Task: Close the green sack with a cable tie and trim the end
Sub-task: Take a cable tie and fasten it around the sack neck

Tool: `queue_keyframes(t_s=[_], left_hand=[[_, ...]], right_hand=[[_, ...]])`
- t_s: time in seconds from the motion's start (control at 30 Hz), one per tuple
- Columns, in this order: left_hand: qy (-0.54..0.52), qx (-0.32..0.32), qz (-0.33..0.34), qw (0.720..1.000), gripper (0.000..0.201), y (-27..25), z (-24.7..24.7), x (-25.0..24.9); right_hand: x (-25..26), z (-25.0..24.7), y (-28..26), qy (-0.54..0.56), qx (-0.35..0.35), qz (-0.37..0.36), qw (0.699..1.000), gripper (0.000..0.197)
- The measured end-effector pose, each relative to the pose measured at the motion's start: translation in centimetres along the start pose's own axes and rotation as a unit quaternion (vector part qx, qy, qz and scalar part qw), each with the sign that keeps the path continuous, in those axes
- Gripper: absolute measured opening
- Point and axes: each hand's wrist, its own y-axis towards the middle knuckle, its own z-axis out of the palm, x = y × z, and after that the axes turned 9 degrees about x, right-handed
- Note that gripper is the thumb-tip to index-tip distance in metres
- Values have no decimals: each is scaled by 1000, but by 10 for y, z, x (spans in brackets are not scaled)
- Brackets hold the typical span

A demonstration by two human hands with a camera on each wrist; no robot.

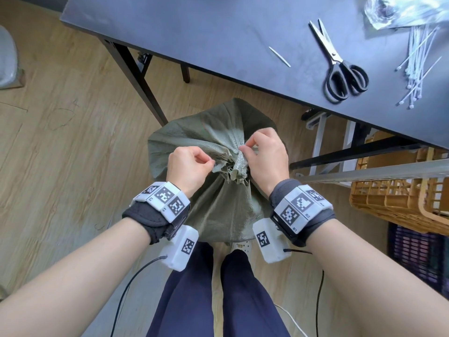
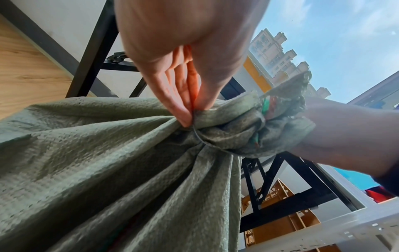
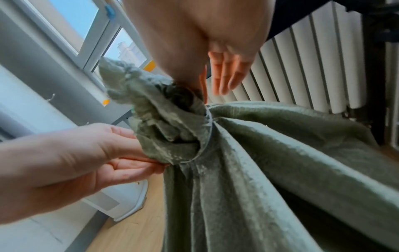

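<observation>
Legible text: small codes "R1" and "R2" on right wristband marker blocks (image 1: 301,210); left wristband marker blocks (image 1: 165,197) codes too small to read.

My head camera looks steeply down on the sack (image 1: 218,152), the table (image 1: 218,32) edge beyond it. Each wrist camera sits close beneath my palm, looking along my fingers (image 2: 181,109) up at the sack's tied neck. All three views share that neck.
</observation>
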Motion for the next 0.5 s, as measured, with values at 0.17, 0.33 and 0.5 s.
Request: queue_keyframes(t_s=[0.17, 0.33, 0.5], left_hand=[[-14, 11, -1, 1000, 10, 5, 0, 2], [-53, 45, 1, 998, 6, 10, 0, 5], [-92, 79, 14, 993, 6, 17, -5, 5]], right_hand=[[-1, -3, 7, 51, 117, -101, 987, 29], [-1, -6, 12, 31, 211, -149, 966, 22], [-5, -1, 16, 84, 252, -132, 955, 14]])
